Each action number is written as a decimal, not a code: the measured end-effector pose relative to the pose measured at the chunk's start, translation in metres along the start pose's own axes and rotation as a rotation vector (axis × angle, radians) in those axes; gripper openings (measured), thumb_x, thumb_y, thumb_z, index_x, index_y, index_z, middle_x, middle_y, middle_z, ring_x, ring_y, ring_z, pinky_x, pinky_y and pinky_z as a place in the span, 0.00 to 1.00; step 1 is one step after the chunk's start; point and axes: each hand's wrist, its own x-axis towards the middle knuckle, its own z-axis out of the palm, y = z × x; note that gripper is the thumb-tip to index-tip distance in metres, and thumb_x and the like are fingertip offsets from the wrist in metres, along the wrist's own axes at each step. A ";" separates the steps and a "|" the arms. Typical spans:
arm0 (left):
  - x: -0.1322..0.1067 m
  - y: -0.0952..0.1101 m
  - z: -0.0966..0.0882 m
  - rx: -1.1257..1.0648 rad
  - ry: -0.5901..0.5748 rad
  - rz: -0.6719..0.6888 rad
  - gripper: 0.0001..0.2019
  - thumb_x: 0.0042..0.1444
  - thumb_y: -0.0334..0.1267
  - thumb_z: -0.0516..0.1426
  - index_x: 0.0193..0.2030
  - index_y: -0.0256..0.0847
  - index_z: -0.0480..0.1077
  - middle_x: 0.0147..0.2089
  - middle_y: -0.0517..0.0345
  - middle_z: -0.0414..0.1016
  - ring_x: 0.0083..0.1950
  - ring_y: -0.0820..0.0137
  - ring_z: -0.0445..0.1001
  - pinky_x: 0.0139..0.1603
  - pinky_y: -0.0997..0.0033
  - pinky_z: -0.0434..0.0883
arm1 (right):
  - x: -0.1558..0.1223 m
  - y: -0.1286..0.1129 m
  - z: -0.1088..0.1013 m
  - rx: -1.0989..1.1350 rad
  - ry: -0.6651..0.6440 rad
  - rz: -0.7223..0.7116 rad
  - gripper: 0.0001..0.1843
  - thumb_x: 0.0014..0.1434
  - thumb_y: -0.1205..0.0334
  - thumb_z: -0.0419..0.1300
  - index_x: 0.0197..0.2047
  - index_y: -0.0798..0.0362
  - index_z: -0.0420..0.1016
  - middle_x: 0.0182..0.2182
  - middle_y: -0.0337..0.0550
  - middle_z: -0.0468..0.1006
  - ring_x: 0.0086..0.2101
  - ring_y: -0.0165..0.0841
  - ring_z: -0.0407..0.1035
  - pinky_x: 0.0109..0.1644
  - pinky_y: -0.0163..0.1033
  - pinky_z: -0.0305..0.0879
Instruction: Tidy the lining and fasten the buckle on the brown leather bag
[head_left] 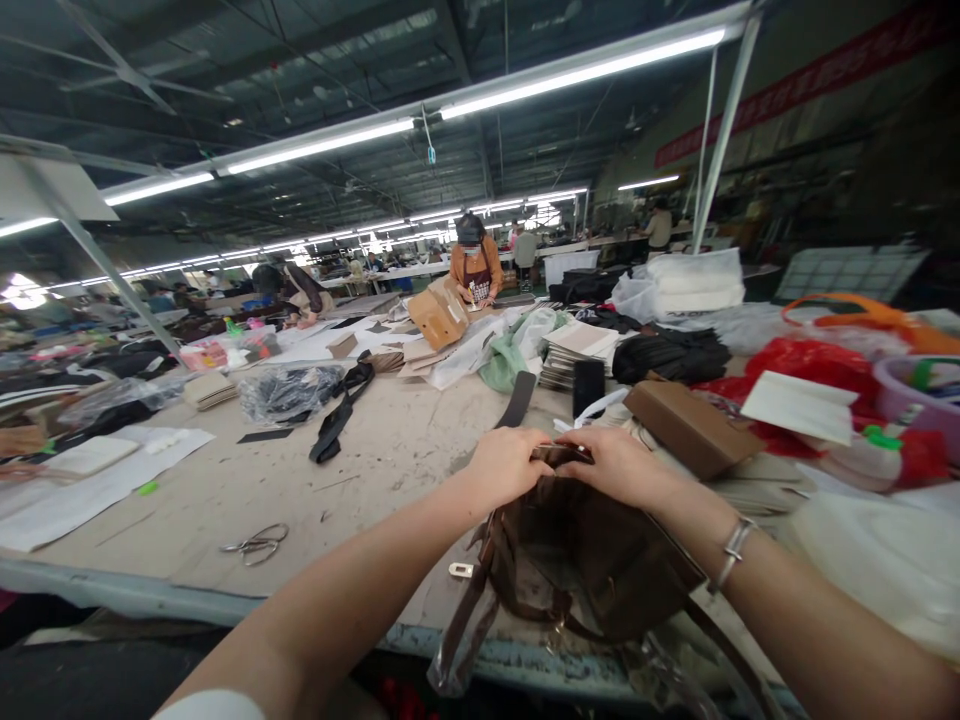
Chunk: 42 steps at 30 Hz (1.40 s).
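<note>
A dark brown handbag stands at the table's front edge, its mouth facing me and its straps hanging over the edge. My left hand grips the bag's far rim, fingers curled over it. Close beside it, my right hand pinches the same rim, thumb inside the bag. A narrow metallic strip shows between the two hands; I cannot tell what it is. Near the bag's left side lies a small metal clasp plate. Clear plastic wrap covers parts of the straps.
Scissors lie on the table to the left. A brown box-like piece and a lilac basket are on the right. Beyond are a black strap, stacked panels and a cardboard box. Across the table a person works.
</note>
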 end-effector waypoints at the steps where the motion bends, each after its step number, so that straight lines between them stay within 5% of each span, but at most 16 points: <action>1: 0.002 0.001 -0.001 0.040 -0.011 0.016 0.14 0.54 0.44 0.58 0.46 0.46 0.73 0.43 0.56 0.79 0.45 0.60 0.76 0.44 0.64 0.71 | 0.001 0.000 0.001 -0.017 -0.006 -0.007 0.13 0.55 0.61 0.60 0.44 0.47 0.77 0.37 0.41 0.79 0.36 0.35 0.71 0.39 0.35 0.62; 5: 0.010 0.004 -0.003 0.181 -0.031 0.027 0.09 0.56 0.41 0.54 0.37 0.42 0.74 0.36 0.52 0.79 0.40 0.59 0.77 0.39 0.64 0.72 | 0.005 -0.001 0.001 -0.179 -0.023 -0.008 0.08 0.58 0.58 0.58 0.35 0.49 0.77 0.32 0.41 0.79 0.34 0.36 0.71 0.35 0.35 0.59; 11: 0.014 0.003 0.002 0.245 -0.065 0.112 0.12 0.60 0.39 0.51 0.33 0.39 0.74 0.33 0.50 0.78 0.37 0.60 0.77 0.37 0.65 0.72 | 0.009 -0.007 0.000 -0.354 -0.021 -0.071 0.14 0.63 0.56 0.52 0.30 0.51 0.75 0.31 0.43 0.78 0.34 0.37 0.72 0.33 0.36 0.58; 23: 0.016 -0.011 0.005 0.179 -0.142 0.268 0.13 0.62 0.36 0.47 0.35 0.38 0.73 0.36 0.50 0.78 0.39 0.63 0.76 0.43 0.67 0.71 | 0.008 -0.006 -0.001 -0.271 -0.042 -0.080 0.20 0.65 0.54 0.48 0.30 0.50 0.77 0.31 0.47 0.79 0.35 0.40 0.73 0.38 0.39 0.64; 28: 0.014 -0.013 0.005 0.082 -0.071 0.177 0.12 0.61 0.34 0.48 0.43 0.38 0.72 0.41 0.49 0.78 0.42 0.61 0.77 0.45 0.64 0.71 | -0.003 0.008 -0.010 0.176 -0.026 0.067 0.24 0.65 0.47 0.45 0.47 0.50 0.77 0.43 0.49 0.78 0.40 0.42 0.73 0.47 0.45 0.66; 31: 0.007 -0.019 0.003 -0.020 0.001 0.187 0.17 0.58 0.35 0.51 0.54 0.37 0.66 0.51 0.48 0.75 0.49 0.61 0.75 0.52 0.63 0.70 | -0.025 0.022 -0.011 0.699 0.096 0.281 0.31 0.63 0.40 0.45 0.61 0.50 0.65 0.51 0.49 0.74 0.40 0.39 0.74 0.46 0.43 0.70; 34: 0.002 -0.023 -0.001 -0.085 0.002 0.191 0.22 0.54 0.35 0.55 0.57 0.36 0.63 0.54 0.49 0.73 0.52 0.63 0.73 0.54 0.66 0.69 | -0.051 0.032 -0.002 1.009 0.273 0.482 0.33 0.60 0.39 0.50 0.61 0.51 0.64 0.49 0.50 0.74 0.38 0.38 0.74 0.43 0.41 0.72; 37: 0.003 -0.023 -0.003 -0.063 -0.031 0.186 0.22 0.54 0.39 0.57 0.56 0.37 0.64 0.52 0.50 0.75 0.50 0.63 0.74 0.52 0.67 0.70 | -0.073 0.031 0.013 1.090 0.369 0.574 0.33 0.57 0.38 0.55 0.56 0.53 0.71 0.47 0.51 0.76 0.38 0.38 0.74 0.43 0.41 0.73; 42: 0.009 -0.014 -0.004 0.115 -0.067 0.194 0.15 0.63 0.46 0.49 0.44 0.42 0.73 0.42 0.54 0.78 0.44 0.65 0.76 0.45 0.69 0.69 | -0.093 0.016 0.028 1.017 0.344 0.566 0.33 0.52 0.35 0.57 0.47 0.56 0.77 0.44 0.53 0.78 0.40 0.42 0.74 0.42 0.42 0.73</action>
